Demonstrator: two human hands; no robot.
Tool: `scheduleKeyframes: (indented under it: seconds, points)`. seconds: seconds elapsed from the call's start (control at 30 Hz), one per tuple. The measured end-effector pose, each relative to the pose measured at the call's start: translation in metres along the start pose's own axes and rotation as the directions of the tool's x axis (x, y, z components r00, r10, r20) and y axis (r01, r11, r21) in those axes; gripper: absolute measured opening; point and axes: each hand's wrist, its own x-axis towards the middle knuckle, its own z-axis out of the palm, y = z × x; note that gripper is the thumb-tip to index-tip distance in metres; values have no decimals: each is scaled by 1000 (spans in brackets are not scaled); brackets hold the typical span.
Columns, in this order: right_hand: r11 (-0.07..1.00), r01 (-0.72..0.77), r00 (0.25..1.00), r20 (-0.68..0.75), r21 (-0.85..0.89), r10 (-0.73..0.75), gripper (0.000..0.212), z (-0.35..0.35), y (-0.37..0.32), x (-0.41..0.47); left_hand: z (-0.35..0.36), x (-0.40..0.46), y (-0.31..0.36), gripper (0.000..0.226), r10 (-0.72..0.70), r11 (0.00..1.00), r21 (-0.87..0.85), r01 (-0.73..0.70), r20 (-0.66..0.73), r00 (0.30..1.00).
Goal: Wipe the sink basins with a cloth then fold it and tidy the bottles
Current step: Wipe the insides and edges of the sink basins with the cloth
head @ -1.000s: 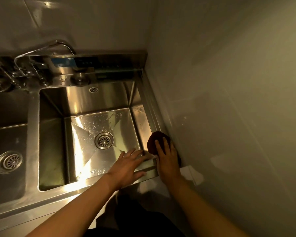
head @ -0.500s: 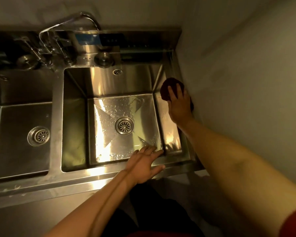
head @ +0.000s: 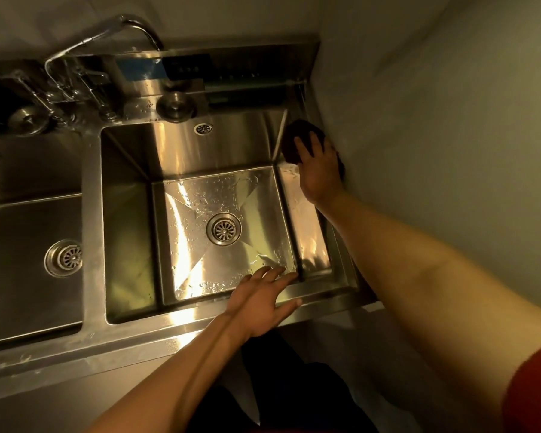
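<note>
your right hand (head: 320,170) has slid the dark cloth (head: 295,140) up the right rim of the sink (head: 341,267) to the back corner, fingers flat on it. your left hand (head: 263,303) stays open on the front rim. i think the basins still need wiping.

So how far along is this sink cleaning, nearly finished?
Not nearly. In hand: the right hand presses a dark cloth on the rim at the right basin's far right corner, by the wall; the left hand rests flat on the front rim. Water drops lie on that basin's floor, so it is not dry. Whether the left basin was wiped I cannot tell. Left: folding the cloth and tidying bottles, which are not clearly in view.
</note>
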Motion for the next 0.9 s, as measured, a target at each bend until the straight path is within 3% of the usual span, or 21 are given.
scheduleKeyframes:
  seconds: [0.4, 0.67, 0.77, 0.9]
  points:
    - [989, -105, 991, 97, 103, 95, 90, 14, 9, -203, -5, -1, 3, 62, 42, 999, 11, -42, -2, 999]
    - [927, -327, 941, 156, 187, 300, 65, 15, -17, -274, -15, -21, -18, 63, 22, 999, 32, -23, 33, 999]
    - [957, -229, 970, 129, 179, 208, 51, 17, -47, -279, -30, -36, -55, 67, -48, 998, 38, 47, 12, 999]
    - [969, -156, 983, 122, 191, 134, 49, 22, -102, -268, -62, -61, -111, 66, -163, 977, 118, 180, -142, 976]
